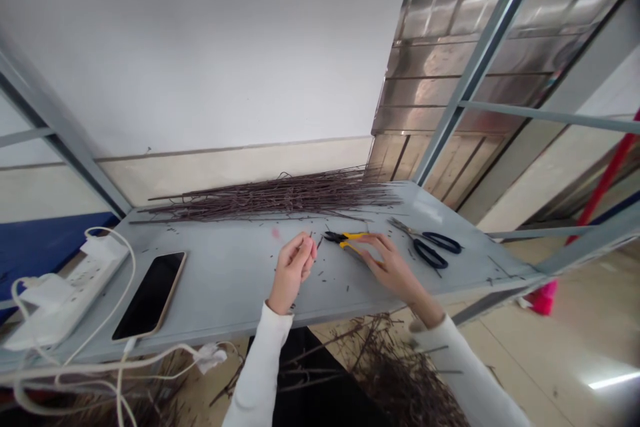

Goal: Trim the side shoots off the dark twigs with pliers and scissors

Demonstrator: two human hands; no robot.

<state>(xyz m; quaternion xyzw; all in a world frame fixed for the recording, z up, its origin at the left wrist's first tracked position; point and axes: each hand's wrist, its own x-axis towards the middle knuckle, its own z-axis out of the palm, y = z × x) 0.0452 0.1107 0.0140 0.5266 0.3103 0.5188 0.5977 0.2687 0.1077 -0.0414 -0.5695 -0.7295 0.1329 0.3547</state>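
the right hand (390, 263) grasps black-headed, yellow-handled metal pliers (336, 237), long axis pointing left. just beside their head, the left hand (295, 263) pinches, seemingly, a thin dark-brown twig (320, 242).

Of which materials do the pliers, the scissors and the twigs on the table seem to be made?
Pliers: dark head, probably metal; the bright yellow grips look like plastic or rubber.
Scissors: greyish blades with a metallic look, likely steel; dark handles, perhaps plastic.
Twigs: apparently natural wood, dull brown, thin and uneven.

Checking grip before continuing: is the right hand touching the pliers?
Touching: the head view shows the right hand meeting the pliers at their yellow handles.
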